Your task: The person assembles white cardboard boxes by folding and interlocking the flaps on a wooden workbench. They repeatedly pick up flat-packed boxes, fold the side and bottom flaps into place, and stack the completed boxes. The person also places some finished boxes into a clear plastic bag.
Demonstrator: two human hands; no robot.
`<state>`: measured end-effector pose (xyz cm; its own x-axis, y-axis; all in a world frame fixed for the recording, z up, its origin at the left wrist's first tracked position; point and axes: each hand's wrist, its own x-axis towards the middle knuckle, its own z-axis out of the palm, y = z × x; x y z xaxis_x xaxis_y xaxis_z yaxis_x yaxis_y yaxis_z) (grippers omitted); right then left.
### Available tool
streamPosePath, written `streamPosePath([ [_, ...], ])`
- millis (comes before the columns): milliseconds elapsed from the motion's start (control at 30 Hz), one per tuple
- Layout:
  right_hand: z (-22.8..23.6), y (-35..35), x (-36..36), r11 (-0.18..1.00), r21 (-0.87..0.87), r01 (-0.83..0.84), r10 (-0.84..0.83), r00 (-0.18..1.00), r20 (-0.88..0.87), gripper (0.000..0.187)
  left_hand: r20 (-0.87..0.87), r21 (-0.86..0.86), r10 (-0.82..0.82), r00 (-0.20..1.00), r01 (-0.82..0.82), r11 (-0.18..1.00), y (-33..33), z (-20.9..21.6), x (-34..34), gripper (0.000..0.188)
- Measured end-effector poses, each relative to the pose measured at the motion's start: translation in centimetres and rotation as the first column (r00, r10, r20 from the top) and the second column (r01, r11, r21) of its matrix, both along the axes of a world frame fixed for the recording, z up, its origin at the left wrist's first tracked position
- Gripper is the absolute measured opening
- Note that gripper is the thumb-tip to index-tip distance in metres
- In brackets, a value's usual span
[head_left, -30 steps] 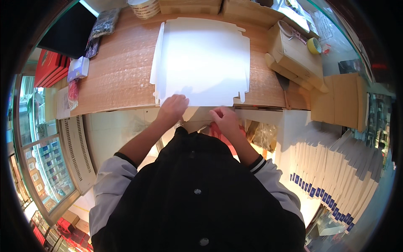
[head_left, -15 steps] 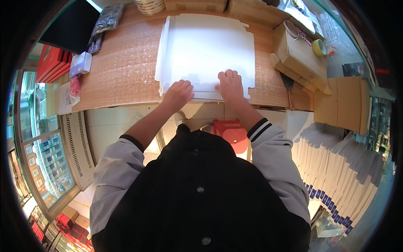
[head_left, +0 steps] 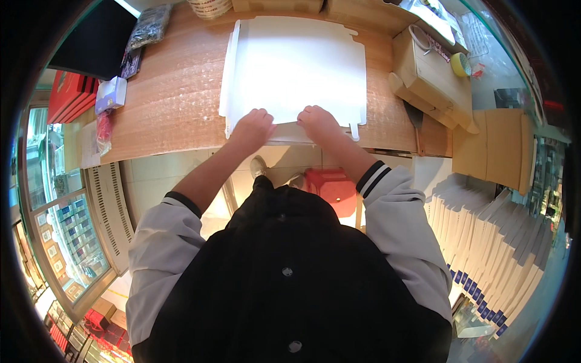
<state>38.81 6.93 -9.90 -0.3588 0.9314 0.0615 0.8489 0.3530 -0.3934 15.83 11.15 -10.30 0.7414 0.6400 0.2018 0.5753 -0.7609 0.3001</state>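
A white die-cut cardboard sheet (head_left: pixel 299 69) lies flat on the wooden table (head_left: pixel 172 91), with narrow flaps along its left side and small notched tabs at its corners. My left hand (head_left: pixel 253 128) is closed over the near edge, close to the left corner, with the fingers curled. To its right, my right hand (head_left: pixel 319 125) pinches the same edge near its middle. Between the hands, the near strip looks greyer and appears slightly raised. The fingertips and the underside of the edge are partly hidden.
Brown cardboard boxes (head_left: pixel 423 72) and a yellow tape roll (head_left: pixel 460 65) are at the right. A tissue pack (head_left: pixel 111 95) and red boxes (head_left: pixel 71 97) sit at the left. Flat white cartons (head_left: pixel 484 242) stand in a row at the lower right. A red stool (head_left: pixel 330 192) is below the table.
My right hand has moved left and nearer to me, toward my left hand. My left hand has shifted slightly left and up. The near strip of cardboard looks greyer between the hands.
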Motion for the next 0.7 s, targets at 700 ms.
streamPosePath([
  [700, -3.0, 1.5, -0.5, 0.953, -0.046, 0.299, -0.287, 0.942, 0.176, 0.033, -0.070, -0.263, 0.326, 0.943, -0.332, 0.906, 2.8, -0.3, 2.9, 0.030],
])
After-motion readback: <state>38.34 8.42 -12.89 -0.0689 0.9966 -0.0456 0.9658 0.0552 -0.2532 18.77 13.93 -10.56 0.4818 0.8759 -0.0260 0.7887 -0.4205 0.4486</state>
